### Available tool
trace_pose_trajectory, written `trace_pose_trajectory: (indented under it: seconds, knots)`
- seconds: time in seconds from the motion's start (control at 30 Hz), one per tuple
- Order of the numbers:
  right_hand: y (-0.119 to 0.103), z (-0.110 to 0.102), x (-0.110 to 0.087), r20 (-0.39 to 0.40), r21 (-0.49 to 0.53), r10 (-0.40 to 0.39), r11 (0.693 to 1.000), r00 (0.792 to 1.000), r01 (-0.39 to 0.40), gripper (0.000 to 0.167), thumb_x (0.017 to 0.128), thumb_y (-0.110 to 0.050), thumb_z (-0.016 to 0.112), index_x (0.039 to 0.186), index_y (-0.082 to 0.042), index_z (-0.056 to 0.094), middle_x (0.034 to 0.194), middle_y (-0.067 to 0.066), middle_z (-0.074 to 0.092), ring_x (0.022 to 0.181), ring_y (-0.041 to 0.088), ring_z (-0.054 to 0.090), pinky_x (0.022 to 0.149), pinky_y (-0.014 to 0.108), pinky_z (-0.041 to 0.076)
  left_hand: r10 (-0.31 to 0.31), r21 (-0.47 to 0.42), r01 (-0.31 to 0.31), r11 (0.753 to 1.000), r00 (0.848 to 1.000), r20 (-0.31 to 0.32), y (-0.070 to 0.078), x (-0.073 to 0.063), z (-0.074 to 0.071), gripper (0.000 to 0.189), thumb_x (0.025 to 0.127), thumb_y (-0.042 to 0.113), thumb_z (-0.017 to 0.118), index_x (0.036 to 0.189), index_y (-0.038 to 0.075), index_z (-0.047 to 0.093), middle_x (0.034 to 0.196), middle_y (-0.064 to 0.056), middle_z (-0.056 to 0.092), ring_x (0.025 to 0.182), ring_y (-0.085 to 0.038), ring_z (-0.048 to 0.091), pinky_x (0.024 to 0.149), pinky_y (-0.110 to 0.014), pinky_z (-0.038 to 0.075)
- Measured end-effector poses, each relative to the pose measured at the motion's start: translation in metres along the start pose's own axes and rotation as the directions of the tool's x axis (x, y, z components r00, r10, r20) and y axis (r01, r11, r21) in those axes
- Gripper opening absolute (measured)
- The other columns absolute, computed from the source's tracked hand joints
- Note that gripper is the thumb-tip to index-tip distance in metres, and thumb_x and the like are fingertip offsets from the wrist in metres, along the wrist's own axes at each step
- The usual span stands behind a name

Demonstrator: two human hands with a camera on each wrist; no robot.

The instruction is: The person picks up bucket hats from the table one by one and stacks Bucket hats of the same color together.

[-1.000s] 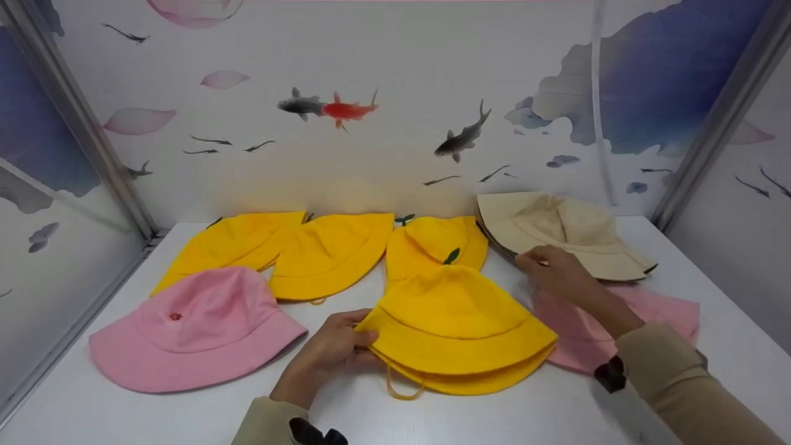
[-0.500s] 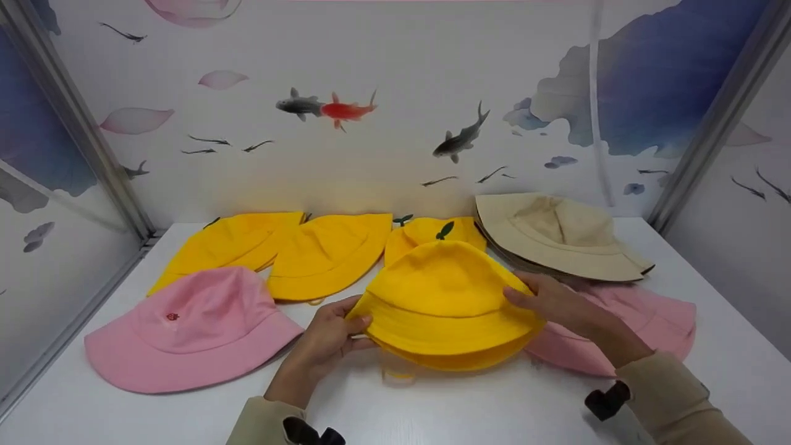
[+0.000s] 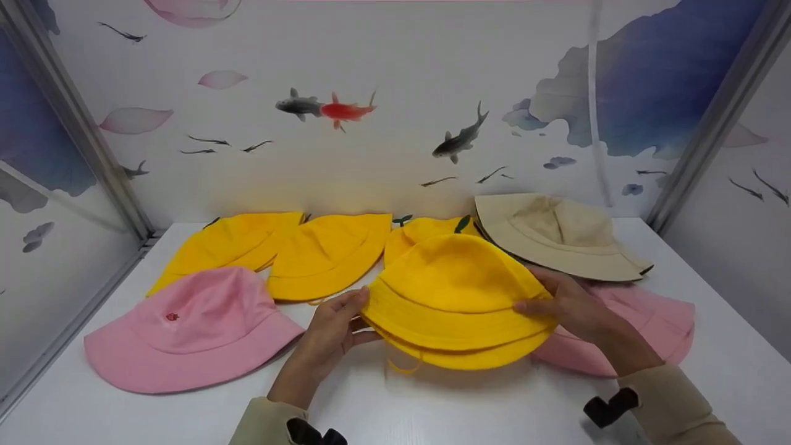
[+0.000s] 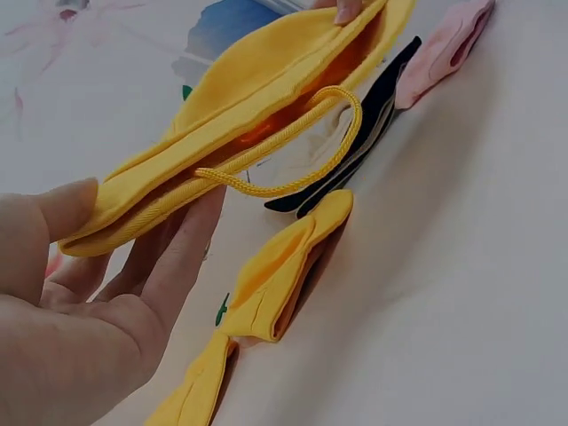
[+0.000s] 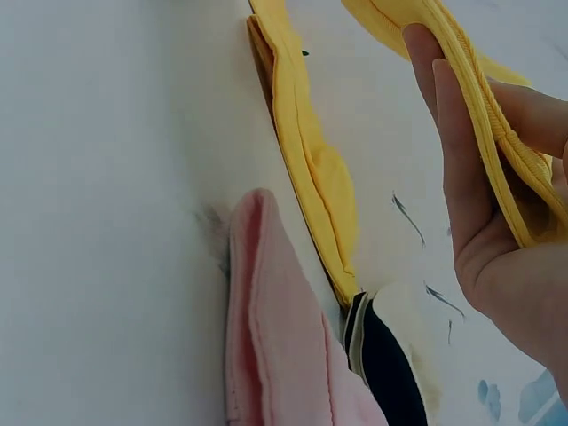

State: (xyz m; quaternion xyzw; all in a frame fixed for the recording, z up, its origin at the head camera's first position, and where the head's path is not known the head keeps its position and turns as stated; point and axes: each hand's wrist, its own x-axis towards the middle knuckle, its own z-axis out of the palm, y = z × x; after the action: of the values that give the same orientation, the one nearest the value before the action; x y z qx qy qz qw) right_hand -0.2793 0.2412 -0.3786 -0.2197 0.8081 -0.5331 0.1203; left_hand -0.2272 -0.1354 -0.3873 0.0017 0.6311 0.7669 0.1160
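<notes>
A yellow bucket hat (image 3: 457, 284) with a green sprout on its crown is held up off the table between both hands. My left hand (image 3: 337, 327) pinches the left end of its brim, thumb on top and fingers beneath. On the right side my right hand (image 3: 571, 306) grips the brim the same way. The hat is flattened, its two brim edges lying close together. A yellow cord (image 4: 302, 191) loops down from the inside, clearest in the left wrist view. Behind the right hand lies a pink hat (image 3: 649, 321), partly covered.
Three yellow hats lie along the back: left (image 3: 235, 241), middle (image 3: 334, 253) and a partly hidden right one (image 3: 411, 238). Beige hats (image 3: 556, 235) are stacked at the back right. A pink hat (image 3: 198, 327) sits front left on the white table (image 3: 346, 408), before a printed wall (image 3: 383, 49).
My right hand has come from beside the beige hats to grip the yellow hat's right side. The yellow hat has been raised off the table and tilted a little.
</notes>
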Motion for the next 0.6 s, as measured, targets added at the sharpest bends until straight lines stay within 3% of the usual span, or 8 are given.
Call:
trace_pose_trajectory:
  seconds: [0.13, 0.27, 0.47, 0.6]
  knots:
    - [0.0, -0.008, -0.005, 0.032, 0.051, -0.084, 0.995, 0.996, 0.082, 0.045, 0.097, -0.015, 0.066, 0.137, -0.008, 0.049, 0.11, 0.006, 0.061, 0.091, 0.025, 0.065, 0.088, 0.031, 0.06, -0.015, 0.062, 0.021, 0.998, 0.996, -0.089, -0.003, 0.003, 0.002, 0.051, 0.105, 0.043, 0.046, 0.137, 0.004, 0.057, 0.126, -0.013, 0.064, 0.102, -0.018, 0.07, 0.09, -0.038, 0.06]
    - [-0.003, -0.019, -0.009, 0.068, 0.136, -0.136, 0.983, 0.988, 0.126, 0.044, 0.098, -0.005, 0.059, 0.141, -0.007, 0.045, 0.11, 0.003, 0.063, 0.089, 0.027, 0.069, 0.088, 0.036, 0.061, -0.042, 0.163, 0.076, 0.984, 0.979, -0.199, -0.007, 0.004, 0.008, 0.04, 0.107, 0.028, 0.047, 0.132, 0.0, 0.061, 0.119, -0.015, 0.069, 0.096, -0.019, 0.072, 0.083, -0.036, 0.062]
    - [-0.009, -0.032, -0.015, 0.004, 0.212, -0.108, 0.972, 0.994, 0.105, 0.046, 0.1, -0.003, 0.055, 0.144, -0.009, 0.041, 0.112, 0.003, 0.063, 0.091, 0.025, 0.07, 0.09, 0.037, 0.06, -0.084, 0.317, 0.182, 0.931, 0.951, -0.299, -0.008, 0.016, 0.018, 0.027, 0.101, 0.013, 0.058, 0.124, 0.004, 0.066, 0.114, -0.016, 0.069, 0.091, -0.02, 0.068, 0.08, -0.032, 0.062]
    - [-0.009, -0.035, -0.016, -0.044, 0.208, -0.092, 0.973, 0.995, 0.099, 0.044, 0.101, -0.005, 0.055, 0.143, -0.01, 0.041, 0.111, 0.002, 0.062, 0.091, 0.022, 0.069, 0.09, 0.034, 0.06, -0.043, 0.433, 0.201, 0.878, 0.937, -0.347, -0.01, 0.031, 0.023, 0.031, 0.096, 0.008, 0.06, 0.127, 0.005, 0.064, 0.115, -0.015, 0.066, 0.087, -0.02, 0.062, 0.076, -0.028, 0.06]
